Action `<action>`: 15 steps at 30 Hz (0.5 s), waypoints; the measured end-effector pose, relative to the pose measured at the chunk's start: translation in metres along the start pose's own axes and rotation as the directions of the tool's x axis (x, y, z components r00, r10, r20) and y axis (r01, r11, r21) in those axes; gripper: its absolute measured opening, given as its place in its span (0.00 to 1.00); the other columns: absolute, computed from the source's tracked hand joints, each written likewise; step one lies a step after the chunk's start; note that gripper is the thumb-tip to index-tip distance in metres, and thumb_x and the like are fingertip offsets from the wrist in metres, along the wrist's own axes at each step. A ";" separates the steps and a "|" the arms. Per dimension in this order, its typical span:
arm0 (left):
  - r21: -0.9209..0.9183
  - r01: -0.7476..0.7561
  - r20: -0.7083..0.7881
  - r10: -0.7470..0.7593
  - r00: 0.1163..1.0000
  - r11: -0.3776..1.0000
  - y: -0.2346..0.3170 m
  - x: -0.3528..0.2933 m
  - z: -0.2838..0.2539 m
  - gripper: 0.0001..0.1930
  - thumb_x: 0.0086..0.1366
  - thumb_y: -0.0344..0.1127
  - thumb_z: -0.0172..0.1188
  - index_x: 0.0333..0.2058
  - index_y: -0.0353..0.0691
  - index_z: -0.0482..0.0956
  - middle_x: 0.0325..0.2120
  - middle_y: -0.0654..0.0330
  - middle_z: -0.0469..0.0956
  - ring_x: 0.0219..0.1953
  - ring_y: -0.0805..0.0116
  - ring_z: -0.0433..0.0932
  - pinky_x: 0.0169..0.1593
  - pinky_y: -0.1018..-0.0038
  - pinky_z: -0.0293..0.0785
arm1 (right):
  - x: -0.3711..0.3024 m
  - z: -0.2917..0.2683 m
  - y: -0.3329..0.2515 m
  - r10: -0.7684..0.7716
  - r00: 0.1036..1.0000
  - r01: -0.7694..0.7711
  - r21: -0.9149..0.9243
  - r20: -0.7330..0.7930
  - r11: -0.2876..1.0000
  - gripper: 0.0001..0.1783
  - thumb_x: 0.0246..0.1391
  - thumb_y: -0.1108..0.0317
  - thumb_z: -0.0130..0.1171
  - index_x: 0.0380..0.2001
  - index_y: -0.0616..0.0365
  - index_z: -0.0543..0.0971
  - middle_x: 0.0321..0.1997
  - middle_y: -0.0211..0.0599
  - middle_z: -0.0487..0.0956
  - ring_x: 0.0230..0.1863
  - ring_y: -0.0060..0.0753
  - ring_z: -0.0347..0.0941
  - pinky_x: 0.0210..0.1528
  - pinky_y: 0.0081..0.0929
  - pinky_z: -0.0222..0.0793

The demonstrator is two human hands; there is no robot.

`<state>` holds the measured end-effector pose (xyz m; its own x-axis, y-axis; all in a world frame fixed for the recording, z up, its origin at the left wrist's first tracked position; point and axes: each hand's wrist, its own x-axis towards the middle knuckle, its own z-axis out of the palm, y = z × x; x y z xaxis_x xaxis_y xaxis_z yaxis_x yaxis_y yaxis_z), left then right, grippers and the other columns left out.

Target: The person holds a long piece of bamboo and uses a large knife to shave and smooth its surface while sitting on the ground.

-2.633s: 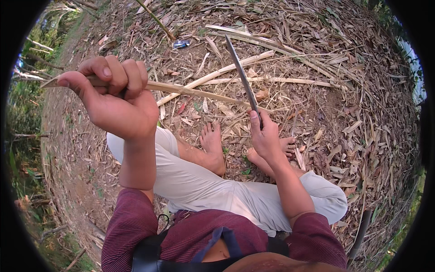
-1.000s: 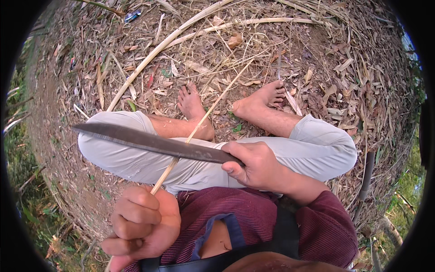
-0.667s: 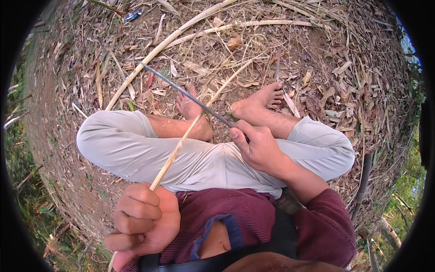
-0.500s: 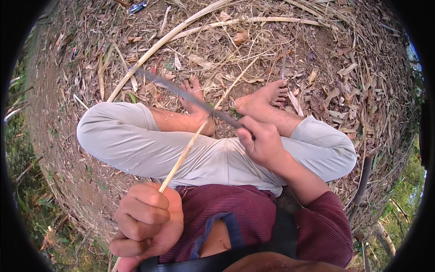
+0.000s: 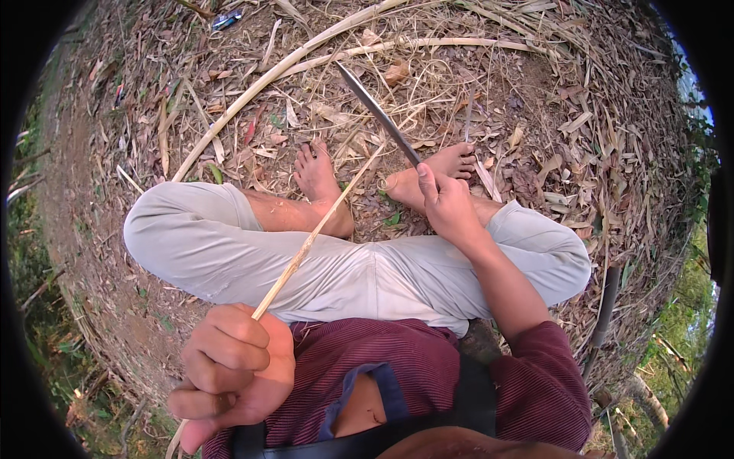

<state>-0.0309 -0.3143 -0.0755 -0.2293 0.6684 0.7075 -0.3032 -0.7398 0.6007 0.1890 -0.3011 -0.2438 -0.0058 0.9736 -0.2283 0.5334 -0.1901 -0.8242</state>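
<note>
The strip (image 5: 294,264) crosses over the legs (image 5: 206,249) between the hands (image 5: 238,369).

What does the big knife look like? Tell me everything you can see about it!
The knife has a long, dark blade that looks like metal, with a bright shine along it and a pointed tip. From here it looks narrow. The right hand grips it, hiding the handle. The blade slants forward and left, away from the person. In the picture it crosses the far part of the pale strip, but I can't tell whether they touch.
</note>
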 end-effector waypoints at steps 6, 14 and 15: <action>0.075 0.014 -0.061 -0.009 0.998 0.997 0.003 0.001 -0.002 0.27 0.76 0.61 0.35 0.24 0.47 0.57 0.09 0.71 0.54 0.07 0.83 0.50 0.13 0.82 0.45 | -0.024 0.009 -0.024 -0.312 0.950 0.311 -0.039 -0.026 0.950 0.18 0.65 0.54 0.55 0.32 0.60 0.78 0.18 0.53 0.75 0.24 0.63 0.76 0.28 0.52 0.69; 0.068 0.076 -0.153 -0.065 0.986 0.995 -0.001 0.008 -0.014 0.27 0.75 0.62 0.35 0.24 0.48 0.55 0.12 0.70 0.52 0.12 0.79 0.47 0.20 0.77 0.44 | 0.021 0.014 0.034 0.164 0.983 -0.172 -0.103 -0.086 0.980 0.30 0.69 0.48 0.46 0.29 0.67 0.80 0.24 0.62 0.78 0.29 0.67 0.76 0.33 0.54 0.70; 0.034 0.080 -0.155 -0.074 0.985 0.996 -0.001 0.014 -0.017 0.27 0.75 0.62 0.36 0.23 0.49 0.55 0.12 0.70 0.52 0.12 0.79 0.46 0.20 0.77 0.44 | 0.018 0.015 0.032 0.147 0.984 -0.155 -0.076 -0.098 0.985 0.31 0.69 0.48 0.47 0.28 0.68 0.79 0.23 0.62 0.77 0.29 0.67 0.76 0.33 0.53 0.70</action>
<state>-0.0497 -0.3031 -0.0730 -0.3470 0.7252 0.5947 -0.2892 -0.6859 0.6677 0.1926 -0.2918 -0.2819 0.1561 0.9426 -0.2951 0.5902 -0.3286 -0.7374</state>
